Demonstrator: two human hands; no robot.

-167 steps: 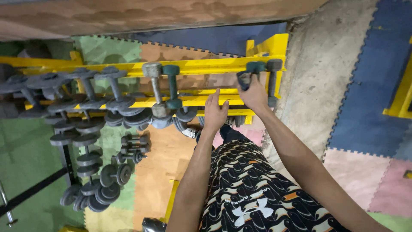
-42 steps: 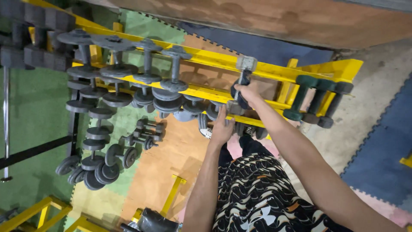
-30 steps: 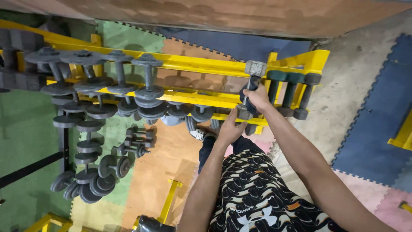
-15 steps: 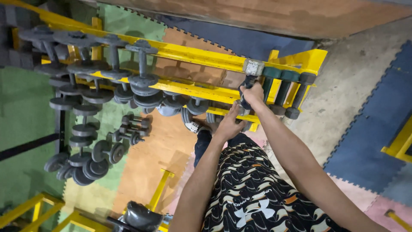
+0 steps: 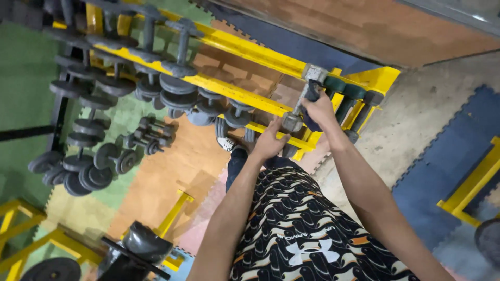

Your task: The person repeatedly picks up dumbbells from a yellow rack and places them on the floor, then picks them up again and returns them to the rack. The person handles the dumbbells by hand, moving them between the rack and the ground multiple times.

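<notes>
1. Grip first: right hand (image 5: 319,110) clenched around the handle of a small grey dumbbell (image 5: 303,99), lying across the two top rails of the yellow rack (image 5: 250,51), near its right end.
2. Left hand (image 5: 271,141) released, fingers spread, fingertips at the dumbbell's near head by the front rail; probably just touching it, though hard to tell from this angle.
3. To do the step well, by judgement: wrist kept straight, both heads seated squarely on the rails before letting go, left palm steadying the near head against rolling, fingers kept out from between head and rail.
4. Just right of the held dumbbell, about three dark green dumbbells (image 5: 348,99) side by side on the same rails.
5. Further left on the top rails, two grey dumbbells (image 5: 181,48) plainly visible, with more cut off by the upper edge.
6. On the lower tiers, a dozen or so dark round-headed dumbbells (image 5: 99,86), too crowded for an exact count.
7. One black round weight (image 5: 145,242) on a low yellow stand at bottom left, above the coloured floor mats (image 5: 166,171).
</notes>
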